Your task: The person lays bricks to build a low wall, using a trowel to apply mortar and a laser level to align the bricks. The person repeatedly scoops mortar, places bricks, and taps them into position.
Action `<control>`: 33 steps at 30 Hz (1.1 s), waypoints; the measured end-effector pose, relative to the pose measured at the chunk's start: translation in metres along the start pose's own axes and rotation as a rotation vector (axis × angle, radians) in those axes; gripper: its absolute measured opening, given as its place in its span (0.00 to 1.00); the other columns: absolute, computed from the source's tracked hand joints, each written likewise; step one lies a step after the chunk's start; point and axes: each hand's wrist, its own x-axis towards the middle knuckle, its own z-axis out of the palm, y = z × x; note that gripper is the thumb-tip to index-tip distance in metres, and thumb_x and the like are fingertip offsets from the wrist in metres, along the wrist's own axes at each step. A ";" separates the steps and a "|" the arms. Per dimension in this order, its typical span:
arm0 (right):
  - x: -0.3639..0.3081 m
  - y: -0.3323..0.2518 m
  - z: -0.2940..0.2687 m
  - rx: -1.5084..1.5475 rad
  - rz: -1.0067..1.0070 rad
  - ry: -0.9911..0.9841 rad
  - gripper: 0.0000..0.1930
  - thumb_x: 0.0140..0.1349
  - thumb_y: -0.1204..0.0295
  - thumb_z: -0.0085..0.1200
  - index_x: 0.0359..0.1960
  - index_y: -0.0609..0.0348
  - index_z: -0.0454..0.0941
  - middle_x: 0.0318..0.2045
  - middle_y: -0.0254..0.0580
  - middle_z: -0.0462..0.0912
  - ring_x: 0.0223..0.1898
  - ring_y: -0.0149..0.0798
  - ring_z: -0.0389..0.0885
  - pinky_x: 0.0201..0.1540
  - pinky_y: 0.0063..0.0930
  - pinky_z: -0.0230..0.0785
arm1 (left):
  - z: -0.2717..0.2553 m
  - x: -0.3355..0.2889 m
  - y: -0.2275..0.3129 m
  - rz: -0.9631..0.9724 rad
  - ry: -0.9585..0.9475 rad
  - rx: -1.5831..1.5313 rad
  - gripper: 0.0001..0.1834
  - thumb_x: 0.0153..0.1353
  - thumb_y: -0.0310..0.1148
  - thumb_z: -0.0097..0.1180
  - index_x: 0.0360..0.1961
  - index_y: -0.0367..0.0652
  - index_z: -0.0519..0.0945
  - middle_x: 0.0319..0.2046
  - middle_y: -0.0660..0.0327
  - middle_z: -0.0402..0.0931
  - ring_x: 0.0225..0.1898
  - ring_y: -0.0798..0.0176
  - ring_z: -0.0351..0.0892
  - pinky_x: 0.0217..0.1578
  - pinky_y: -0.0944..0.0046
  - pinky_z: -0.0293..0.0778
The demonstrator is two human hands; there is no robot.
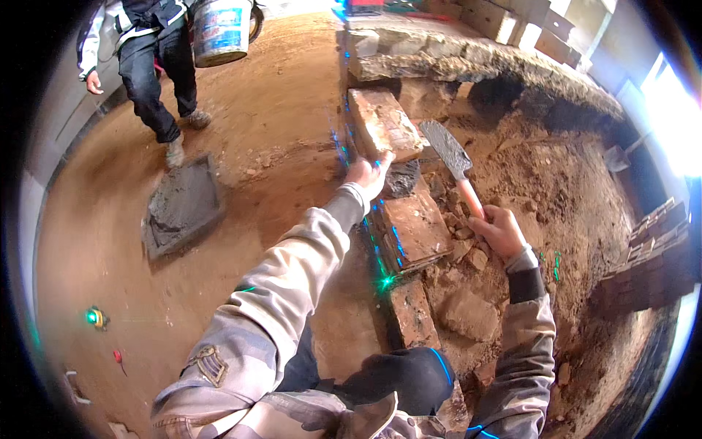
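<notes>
My left hand [369, 175] is closed on the near left end of a reddish-brown brick [386, 126] at the far end of a low brick row. Part of its grip is hidden by the hand itself. In my right hand [500, 231] is the orange handle of a trowel [447, 150]. Its blade, coated with grey mortar, points away from me beside the brick. Between that brick and a nearer laid brick [414, 227] sits a lump of dark wet mortar [401, 179]. Green and blue laser light marks the row's left side.
A mortar board [217, 175] with grey mortar lies on the left floor. A person [157, 69] stands beyond it beside a white bucket [221, 33]. Rubble [470, 314] covers the right. Stacked bricks [643, 267], a shovel [618, 157] and a laser level [96, 317] are farther out.
</notes>
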 end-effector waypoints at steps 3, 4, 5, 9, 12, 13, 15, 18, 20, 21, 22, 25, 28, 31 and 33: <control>0.019 0.002 0.011 0.197 -0.043 -0.034 0.13 0.64 0.66 0.60 0.30 0.64 0.76 0.18 0.29 0.75 0.14 0.24 0.70 0.15 0.24 0.61 | -0.018 0.003 -0.007 0.192 -0.013 -0.007 0.41 0.70 0.63 0.41 0.58 0.29 0.73 0.35 0.32 0.80 0.42 0.34 0.82 0.44 0.43 0.75; 0.027 0.004 0.005 0.211 -0.067 -0.046 0.13 0.64 0.66 0.61 0.30 0.63 0.76 0.17 0.29 0.73 0.13 0.24 0.69 0.15 0.24 0.61 | -0.019 0.006 -0.008 0.221 -0.009 0.009 0.41 0.72 0.61 0.39 0.56 0.24 0.74 0.32 0.31 0.80 0.39 0.32 0.83 0.40 0.42 0.76; 0.035 0.006 -0.001 0.224 -0.090 -0.059 0.12 0.64 0.66 0.61 0.30 0.63 0.76 0.16 0.28 0.72 0.12 0.24 0.68 0.14 0.23 0.60 | -0.018 0.012 -0.006 0.191 -0.001 0.038 0.38 0.74 0.57 0.37 0.58 0.25 0.72 0.30 0.32 0.80 0.36 0.33 0.83 0.37 0.42 0.76; 0.061 0.009 0.002 0.158 -0.126 -0.025 0.13 0.63 0.65 0.61 0.31 0.64 0.77 0.17 0.29 0.73 0.13 0.24 0.69 0.14 0.23 0.60 | -0.017 0.007 0.000 0.218 0.004 0.086 0.36 0.76 0.55 0.35 0.58 0.27 0.73 0.28 0.32 0.79 0.35 0.34 0.84 0.35 0.43 0.76; 0.081 0.020 0.012 0.186 -0.239 -0.030 0.13 0.62 0.65 0.62 0.31 0.64 0.78 0.18 0.30 0.76 0.14 0.24 0.71 0.15 0.23 0.61 | -0.016 0.003 0.012 0.173 -0.028 0.089 0.42 0.72 0.63 0.37 0.53 0.27 0.77 0.35 0.30 0.80 0.43 0.32 0.82 0.45 0.45 0.75; 0.081 0.019 0.013 0.203 -0.219 -0.056 0.12 0.62 0.66 0.63 0.31 0.64 0.78 0.18 0.31 0.76 0.14 0.24 0.71 0.15 0.24 0.62 | -0.019 0.000 0.015 0.114 -0.053 0.096 0.44 0.70 0.66 0.38 0.52 0.27 0.78 0.38 0.29 0.80 0.46 0.32 0.81 0.49 0.46 0.74; 0.077 0.011 0.011 0.225 -0.180 -0.106 0.12 0.61 0.67 0.64 0.30 0.64 0.78 0.19 0.31 0.77 0.15 0.24 0.71 0.16 0.24 0.63 | -0.021 -0.005 0.024 0.001 -0.102 0.041 0.41 0.72 0.63 0.41 0.61 0.29 0.73 0.40 0.31 0.81 0.46 0.31 0.81 0.50 0.46 0.74; 0.082 0.011 0.011 0.246 -0.191 -0.062 0.11 0.60 0.68 0.64 0.30 0.65 0.78 0.18 0.30 0.76 0.15 0.25 0.71 0.16 0.25 0.63 | -0.017 -0.009 0.029 0.082 0.010 -0.141 0.41 0.71 0.61 0.44 0.58 0.24 0.72 0.49 0.36 0.80 0.56 0.39 0.78 0.57 0.52 0.70; 0.078 0.006 0.021 0.227 -0.169 -0.067 0.12 0.60 0.68 0.63 0.31 0.65 0.78 0.18 0.29 0.75 0.14 0.25 0.71 0.16 0.25 0.63 | -0.015 -0.009 0.023 0.144 0.105 -0.193 0.41 0.72 0.60 0.46 0.55 0.21 0.72 0.54 0.39 0.79 0.60 0.45 0.76 0.60 0.54 0.69; 0.075 0.005 0.022 0.217 -0.150 -0.063 0.12 0.60 0.68 0.63 0.31 0.66 0.78 0.18 0.29 0.75 0.14 0.25 0.71 0.16 0.26 0.63 | -0.016 -0.013 0.025 0.109 0.071 -0.210 0.41 0.72 0.59 0.46 0.56 0.22 0.72 0.54 0.40 0.79 0.60 0.45 0.76 0.60 0.54 0.68; 0.075 0.006 0.017 0.192 -0.142 -0.101 0.12 0.60 0.68 0.63 0.31 0.67 0.79 0.19 0.29 0.75 0.17 0.25 0.72 0.19 0.26 0.65 | -0.018 -0.016 0.034 0.083 0.034 -0.230 0.40 0.72 0.59 0.46 0.57 0.22 0.71 0.54 0.40 0.79 0.60 0.45 0.76 0.60 0.54 0.68; 0.078 0.012 0.018 0.256 -0.172 -0.069 0.12 0.60 0.68 0.63 0.31 0.67 0.79 0.21 0.31 0.77 0.20 0.23 0.71 0.22 0.24 0.65 | -0.021 -0.012 0.032 0.086 -0.016 -0.234 0.39 0.73 0.59 0.43 0.58 0.24 0.71 0.55 0.41 0.79 0.61 0.46 0.76 0.61 0.55 0.68; 0.080 0.007 0.028 0.190 -0.260 -0.058 0.12 0.60 0.68 0.63 0.30 0.67 0.79 0.21 0.31 0.77 0.22 0.22 0.71 0.24 0.23 0.64 | -0.022 -0.005 0.019 0.072 -0.005 -0.200 0.39 0.74 0.60 0.39 0.58 0.27 0.73 0.56 0.43 0.79 0.61 0.48 0.76 0.62 0.56 0.67; 0.089 0.016 0.018 0.090 -0.358 0.008 0.13 0.60 0.68 0.64 0.29 0.67 0.79 0.20 0.30 0.76 0.21 0.23 0.71 0.23 0.26 0.65 | -0.023 -0.012 0.032 0.025 -0.090 -0.229 0.43 0.73 0.65 0.37 0.62 0.31 0.74 0.59 0.47 0.77 0.64 0.54 0.72 0.65 0.59 0.63; 0.085 0.011 0.022 0.144 -0.230 -0.011 0.14 0.60 0.67 0.64 0.28 0.67 0.77 0.19 0.29 0.75 0.19 0.24 0.70 0.21 0.27 0.64 | -0.030 -0.028 0.055 0.051 -0.071 -0.212 0.44 0.73 0.65 0.32 0.64 0.31 0.72 0.63 0.44 0.73 0.68 0.52 0.68 0.67 0.60 0.61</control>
